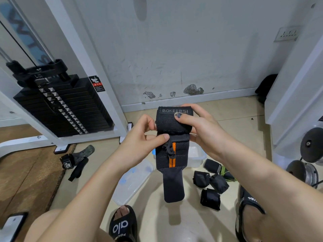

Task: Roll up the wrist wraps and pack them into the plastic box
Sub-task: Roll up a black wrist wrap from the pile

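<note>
Both hands grip the wrist wrap (172, 137) above the plastic box (195, 155): right hand (197, 123) fingers clamp the roll, left hand (145, 137) pinches its edge (tail hangs free, unrolled)

floor (227, 109) — box (195, 157) | lid (132, 182) | rolled wraps (210, 179) (four black)

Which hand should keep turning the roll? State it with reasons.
Probably right: the right hand already wraps the rolled part of the wrist wrap, while the left hand only pinches its edge.

Half-rolled wrist wrap (172, 137) between both hands
</note>
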Available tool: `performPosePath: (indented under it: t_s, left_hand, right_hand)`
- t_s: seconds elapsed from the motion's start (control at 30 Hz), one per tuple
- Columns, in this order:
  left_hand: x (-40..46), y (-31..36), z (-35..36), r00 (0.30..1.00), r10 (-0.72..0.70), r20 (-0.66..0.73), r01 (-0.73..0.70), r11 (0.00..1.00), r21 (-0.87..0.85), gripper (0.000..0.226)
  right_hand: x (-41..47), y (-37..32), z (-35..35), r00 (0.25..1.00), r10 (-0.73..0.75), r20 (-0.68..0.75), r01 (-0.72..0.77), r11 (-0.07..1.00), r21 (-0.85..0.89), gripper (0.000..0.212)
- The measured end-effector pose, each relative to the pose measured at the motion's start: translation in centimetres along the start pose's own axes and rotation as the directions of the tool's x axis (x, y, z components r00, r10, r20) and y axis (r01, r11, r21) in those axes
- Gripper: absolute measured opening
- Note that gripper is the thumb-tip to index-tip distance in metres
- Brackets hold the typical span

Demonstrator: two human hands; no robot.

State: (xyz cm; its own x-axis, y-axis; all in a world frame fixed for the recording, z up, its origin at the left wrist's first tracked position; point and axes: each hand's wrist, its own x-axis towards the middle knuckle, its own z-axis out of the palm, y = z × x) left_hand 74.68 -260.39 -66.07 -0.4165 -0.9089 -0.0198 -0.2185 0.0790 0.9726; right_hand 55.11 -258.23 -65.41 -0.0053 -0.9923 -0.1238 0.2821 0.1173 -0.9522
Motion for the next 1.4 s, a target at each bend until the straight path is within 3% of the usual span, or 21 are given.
performPosePath:
  t_s: [0.13, 0.3, 0.43, 0.57, 0.77, 1.0, 1.1, 1.23, 1.4]
  left_hand:
    - [0.0, 0.2, -0.3, 0.999, 0.032, 0.032, -0.031, 0.999, -0.038, 0.017]
    - [-0.1, 0.7, -0.7, 0.988, -0.015, 0.156, 0.057, 0.962, -0.267, 0.034]
    - [-0.5, 0.7, -1.3, 0.970, 0.012, 0.243, 0.007, 0.997, -0.078, 0.039]
    - [-0.6, 0.6, -0.8, 0.984, 0.023, 0.178, -0.032, 0.998, 0.050, 0.025]
    - [-0.5, -0.2, 0.7, 0.992, 0.119, -0.043, -0.110, 0.980, 0.167, 0.025]
    - [0.1, -1.5, 2.8, 0.934, 0.162, -0.319, -0.104, 0.976, 0.190, 0.033]
    - [-0.1, -1.5, 2.9, 0.928, 0.265, -0.260, -0.180, 0.934, 0.309, 0.021]
    - [-0.2, -1.7, 2.6, 0.920, 0.368, -0.130, -0.221, 0.765, 0.604, 0.016]
    - [-0.4, -1.5, 2.6, 0.912, 0.400, -0.088, -0.265, 0.741, 0.617, 0.015]
  right_hand:
    - [0.3, -0.2, -0.1, 1.000, -0.003, -0.025, 0.004, 1.000, 0.018, 0.027]
    - [0.5, -0.4, -0.4, 0.999, -0.015, -0.048, 0.016, 1.000, 0.016, 0.026]
    - [0.6, -0.2, -0.3, 0.999, -0.013, -0.040, 0.014, 1.000, 0.023, 0.024]
    - [0.5, 0.0, -0.3, 1.000, -0.014, -0.027, 0.014, 1.000, 0.003, 0.027]
    - [0.5, 0.2, -0.1, 0.998, -0.028, -0.051, 0.029, 0.999, 0.018, 0.031]
    - [0.6, 1.7, 0.8, 0.991, -0.053, -0.126, 0.052, 0.999, -0.010, 0.030]
    - [0.7, 1.6, 0.8, 0.986, -0.065, -0.152, 0.065, 0.998, -0.004, 0.028]
    - [0.6, 1.8, 0.8, 0.984, -0.077, -0.161, 0.073, 0.997, -0.034, 0.027]
    - [0.7, 2.0, 1.0, 0.985, -0.050, -0.167, 0.046, 0.999, -0.025, 0.029]
